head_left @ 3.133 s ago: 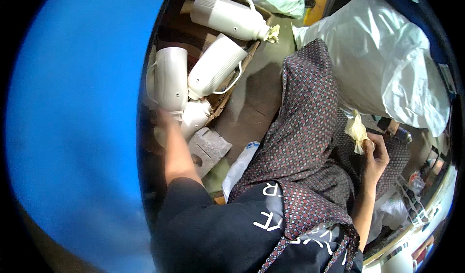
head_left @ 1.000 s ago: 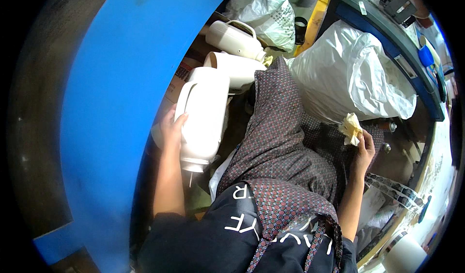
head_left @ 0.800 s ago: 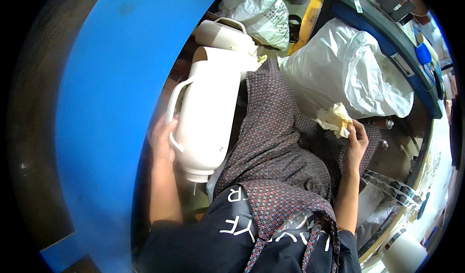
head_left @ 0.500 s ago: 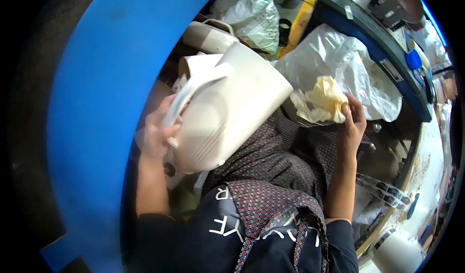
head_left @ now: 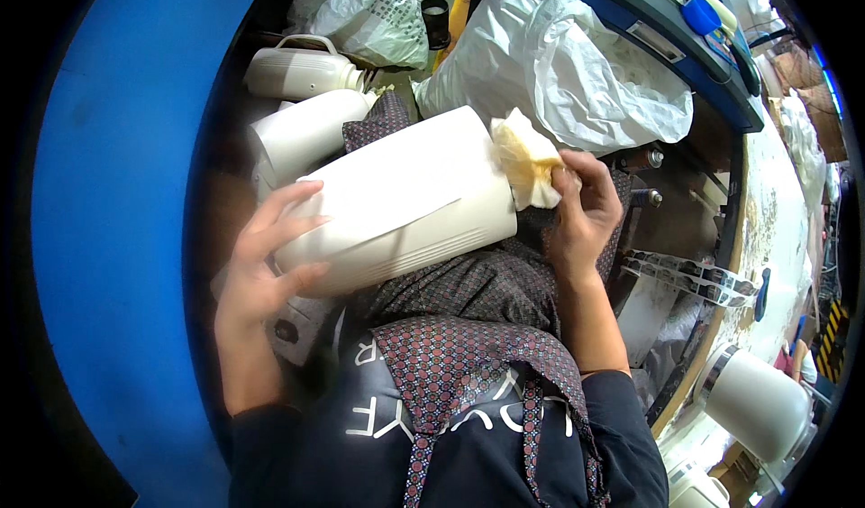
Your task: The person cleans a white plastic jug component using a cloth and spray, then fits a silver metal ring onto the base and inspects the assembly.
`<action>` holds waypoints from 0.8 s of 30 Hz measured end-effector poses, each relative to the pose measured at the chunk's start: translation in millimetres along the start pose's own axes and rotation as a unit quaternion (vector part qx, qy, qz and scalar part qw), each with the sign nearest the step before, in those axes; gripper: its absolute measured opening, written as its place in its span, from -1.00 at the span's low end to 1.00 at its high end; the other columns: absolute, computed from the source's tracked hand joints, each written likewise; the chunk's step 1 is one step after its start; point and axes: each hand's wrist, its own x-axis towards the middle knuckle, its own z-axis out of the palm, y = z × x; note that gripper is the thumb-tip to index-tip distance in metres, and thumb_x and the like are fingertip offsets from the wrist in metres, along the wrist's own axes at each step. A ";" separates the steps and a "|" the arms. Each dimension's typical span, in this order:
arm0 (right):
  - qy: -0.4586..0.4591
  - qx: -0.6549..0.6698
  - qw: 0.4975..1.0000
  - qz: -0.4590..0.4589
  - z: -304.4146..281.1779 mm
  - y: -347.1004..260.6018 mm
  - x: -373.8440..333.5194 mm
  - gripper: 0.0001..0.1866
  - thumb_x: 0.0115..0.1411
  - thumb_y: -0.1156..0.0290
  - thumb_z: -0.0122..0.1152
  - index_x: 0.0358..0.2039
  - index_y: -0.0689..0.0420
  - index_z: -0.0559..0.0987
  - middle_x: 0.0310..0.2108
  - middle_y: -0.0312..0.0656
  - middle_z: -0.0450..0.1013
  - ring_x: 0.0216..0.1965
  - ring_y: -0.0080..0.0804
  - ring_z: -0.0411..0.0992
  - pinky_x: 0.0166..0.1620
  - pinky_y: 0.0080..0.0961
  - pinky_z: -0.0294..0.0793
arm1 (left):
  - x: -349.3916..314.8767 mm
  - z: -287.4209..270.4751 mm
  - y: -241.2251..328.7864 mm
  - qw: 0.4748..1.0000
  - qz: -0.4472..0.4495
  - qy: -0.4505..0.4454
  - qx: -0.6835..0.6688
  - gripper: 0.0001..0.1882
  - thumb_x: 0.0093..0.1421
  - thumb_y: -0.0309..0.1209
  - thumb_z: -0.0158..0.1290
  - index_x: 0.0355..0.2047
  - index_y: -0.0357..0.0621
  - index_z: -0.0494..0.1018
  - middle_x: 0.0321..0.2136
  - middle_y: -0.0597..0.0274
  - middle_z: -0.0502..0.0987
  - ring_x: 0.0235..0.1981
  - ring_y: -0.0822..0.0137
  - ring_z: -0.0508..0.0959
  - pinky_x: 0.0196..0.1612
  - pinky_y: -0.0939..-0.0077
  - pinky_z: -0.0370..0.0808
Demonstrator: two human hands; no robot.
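Across my lap lies a white plastic jug (head_left: 396, 206), tilted on its side with ribbed lines along its lower side. My left hand (head_left: 261, 260) grips its left end, thumb below and fingers above; the handle is out of sight. At the jug's right end, my right hand (head_left: 584, 206) pinches a crumpled cream-coloured cloth (head_left: 525, 156). The cloth touches or nearly touches the jug's rim; I cannot tell which. A patterned apron (head_left: 478, 283) covers my lap beneath the jug.
Beyond the jug lie another white cylindrical shell (head_left: 311, 129) and a white jug with a handle (head_left: 302, 71). Plastic bags (head_left: 559, 66) sit at the far side. A blue surface (head_left: 117, 237) runs along my left; a worn workbench (head_left: 770, 210) holding a white container (head_left: 755, 402) stands right.
The jug has turned so its handle no longer shows, and it lies flatter. My left hand has shifted from the handle to its end. The cloth has come to the jug's right end.
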 end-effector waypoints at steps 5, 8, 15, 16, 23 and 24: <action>-0.209 -0.328 0.895 -0.219 36.5 -11.3 5.5 -0.85 -0.08 0.55 0.30 -0.43 0.07 0.61 -0.42 -0.27 0.41 -0.36 -0.26 0.35 -0.27 -0.41 0.30 | 1.9 5.2 8.1 0.999 0.018 -0.020 0.047 -0.45 -0.14 -0.24 0.35 -0.11 -0.19 0.56 0.12 -0.07 0.37 0.14 -0.01 0.37 0.18 0.18 0.26; -0.179 -0.358 0.892 -0.212 41.6 -5.3 12.0 -0.87 -0.06 0.50 0.29 -0.43 0.04 0.61 -0.46 -0.29 0.37 -0.35 -0.29 0.32 -0.26 -0.37 0.25 | -0.6 8.4 9.7 0.997 0.003 -0.027 0.071 -0.43 -0.19 -0.29 0.37 -0.11 -0.19 0.56 0.12 -0.06 0.38 0.14 0.01 0.38 0.18 0.22 0.27; -0.181 -0.328 0.898 -0.232 39.0 -0.2 8.4 -0.88 -0.05 0.46 0.30 -0.43 -0.01 0.62 -0.47 -0.34 0.39 -0.38 -0.34 0.34 -0.24 -0.40 0.20 | -3.2 22.1 18.8 0.993 0.011 -0.007 0.119 -0.35 -0.28 -0.25 0.41 -0.10 -0.15 0.56 0.14 -0.09 0.36 0.16 -0.03 0.38 0.16 0.20 0.31; -0.193 -0.313 0.907 -0.206 42.2 -1.6 0.5 -0.87 -0.04 0.45 0.31 -0.41 -0.02 0.63 -0.48 -0.37 0.38 -0.37 -0.37 0.32 -0.19 -0.40 0.17 | -5.3 20.2 14.0 0.994 0.014 -0.001 0.108 -0.35 -0.31 -0.27 0.43 -0.10 -0.12 0.57 0.13 -0.11 0.37 0.14 -0.05 0.39 0.15 0.20 0.33; -0.133 -0.421 0.873 -0.206 29.9 15.4 9.0 -0.89 -0.02 0.44 0.31 -0.42 0.02 0.60 -0.47 -0.33 0.37 -0.37 -0.34 0.33 -0.24 -0.38 0.23 | -6.4 23.6 26.8 0.991 -0.015 -0.019 0.131 -0.14 -0.41 -0.16 0.43 -0.02 -0.25 0.49 0.06 -0.06 0.45 0.09 0.02 0.46 0.15 0.28 0.36; -0.103 -0.397 0.897 -0.166 26.3 27.1 10.3 -0.90 -0.01 0.46 0.30 -0.42 0.05 0.59 -0.47 -0.30 0.38 -0.38 -0.31 0.33 -0.26 -0.38 0.27 | -5.6 22.4 26.3 0.992 0.001 -0.035 0.120 -0.13 -0.41 -0.18 0.44 -0.01 -0.26 0.47 0.05 -0.05 0.45 0.08 0.04 0.47 0.13 0.29 0.37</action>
